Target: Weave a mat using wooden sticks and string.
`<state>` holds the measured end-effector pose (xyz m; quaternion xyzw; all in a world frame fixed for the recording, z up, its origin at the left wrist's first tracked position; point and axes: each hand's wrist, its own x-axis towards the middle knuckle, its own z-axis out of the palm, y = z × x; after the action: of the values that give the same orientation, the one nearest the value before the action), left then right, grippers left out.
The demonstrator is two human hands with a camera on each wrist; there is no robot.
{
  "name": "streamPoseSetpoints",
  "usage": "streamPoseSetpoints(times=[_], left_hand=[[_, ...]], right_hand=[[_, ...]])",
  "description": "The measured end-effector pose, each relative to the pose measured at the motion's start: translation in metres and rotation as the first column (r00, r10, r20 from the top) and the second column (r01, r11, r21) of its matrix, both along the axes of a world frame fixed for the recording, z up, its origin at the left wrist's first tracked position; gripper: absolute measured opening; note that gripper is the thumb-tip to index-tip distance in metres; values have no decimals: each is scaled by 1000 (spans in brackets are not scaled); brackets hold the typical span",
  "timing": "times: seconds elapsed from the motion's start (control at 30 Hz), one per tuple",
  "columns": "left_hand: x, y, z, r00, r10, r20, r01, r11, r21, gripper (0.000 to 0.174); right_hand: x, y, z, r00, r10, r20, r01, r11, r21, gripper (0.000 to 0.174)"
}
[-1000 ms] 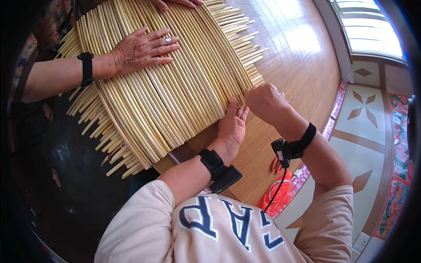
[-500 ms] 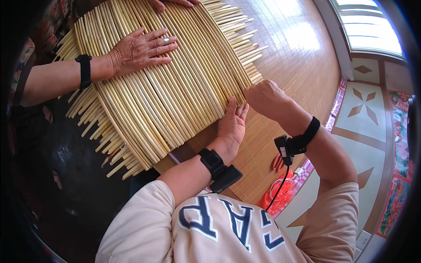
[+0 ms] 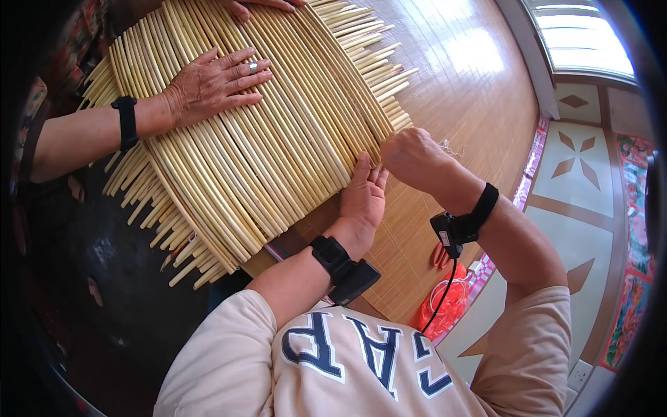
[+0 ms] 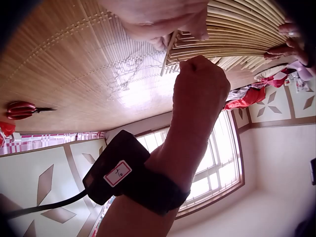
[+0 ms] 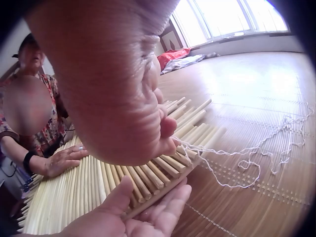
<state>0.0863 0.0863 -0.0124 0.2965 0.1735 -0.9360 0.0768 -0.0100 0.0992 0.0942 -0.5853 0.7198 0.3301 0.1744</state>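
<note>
A panel of straight yellow stalks (image 3: 278, 160), laid side by side with ragged ends, slants across the head view. My left hand (image 3: 363, 201) grips its near corner, thumb on top and fingers under the edge stick, as the right wrist view shows. Right beside it, my right hand (image 3: 419, 160) is curled into a fist at the corner. White thread (image 5: 238, 186) runs from its pinched fingertips and trails loosely to the right. Another person's hand (image 3: 219, 87), with a ring, rests flat on the stalks, and their other hand (image 3: 260, 7) touches the far side.
A woven bamboo mat (image 3: 479, 111) spreads under and beyond the panel. Red-handled scissors (image 4: 22, 110) lie on it to my right, near a red plastic bag (image 3: 445, 295) with a white cable. A patterned wall (image 3: 577, 170) and a bright window (image 3: 583, 38) bound that side.
The panel and the hands on it have shifted slightly left in the head view. My right hand stays at the corner; the thread behind it shows again after dropping from sight half a second ago.
</note>
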Motion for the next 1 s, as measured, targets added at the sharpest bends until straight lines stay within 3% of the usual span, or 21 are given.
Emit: streamPoseSetpoints(times=[0.17, 0.27, 0.37, 0.43, 0.47, 0.5, 0.53, 0.57, 0.63, 0.67, 0.7, 0.77, 0.9, 0.97, 1.0], left_hand=[[0, -2, 2, 1000, -16, 13, 16, 1000, 12, 31], [0, -5, 6, 1000, -9, 16, 9, 1000, 0, 30], [4, -2, 1, 1000, -6, 9, 6, 999, -32, 34], [0, -1, -1, 999, -26, -40, 23, 998, -66, 36], [1, -2, 1, 1000, -24, -17, 22, 997, -73, 37], [1, -2, 2, 1000, -19, 7, 20, 997, -80, 37], [0, -2, 1, 1000, -24, 19, 26, 996, -82, 39], [-1, -2, 0, 999, -50, 2, 50, 995, -92, 39], [-2, -2, -3, 998, -35, 47, 38, 997, -71, 39], [-2, -2, -5, 998, -44, 34, 47, 995, -86, 39], [-2, -2, -4, 997, -70, 24, 72, 993, -97, 39], [-3, -2, -3, 998, -55, 32, 58, 990, -128, 37], [-3, -2, -8, 997, -66, 34, 71, 982, -176, 38], [-2, -3, -9, 997, -73, 22, 76, 977, -199, 38], [-2, -4, -9, 997, -80, 23, 83, 975, -204, 40]], right_hand=[[-1, 0, -5, 1000, 5, 15, -6, 999, 52, 8], [-1, -3, -8, 998, -69, -5, 69, 993, 94, 8], [-3, 3, -8, 977, -212, 27, 211, 977, 40, 7], [-8, 15, -7, 960, -276, 54, 281, 946, -163, 11], [-8, 19, 2, 954, -298, 32, 299, 937, -183, 11], [-3, 24, 11, 921, -391, -2, 347, 821, -454, 11], [3, 31, 18, 875, -484, -7, 346, 637, -689, 11], [8, 43, 20, 862, -506, -17, 351, 621, -701, 11], [18, 76, 6, 704, -680, 207, 497, 263, -827, 9], [29, 86, -6, 624, -662, 416, 604, 71, -794, 8], [37, 98, -25, 551, -657, 515, 696, 21, -717, 16], [47, 99, -56, 467, -585, 663, 720, -184, -669, 27], [29, 87, -77, 360, -607, 708, 669, -362, -650, 43], [14, 88, -83, 375, -693, 616, 723, -197, -662, 32], [4, 93, -81, 371, -688, 623, 720, -211, -661, 32]])
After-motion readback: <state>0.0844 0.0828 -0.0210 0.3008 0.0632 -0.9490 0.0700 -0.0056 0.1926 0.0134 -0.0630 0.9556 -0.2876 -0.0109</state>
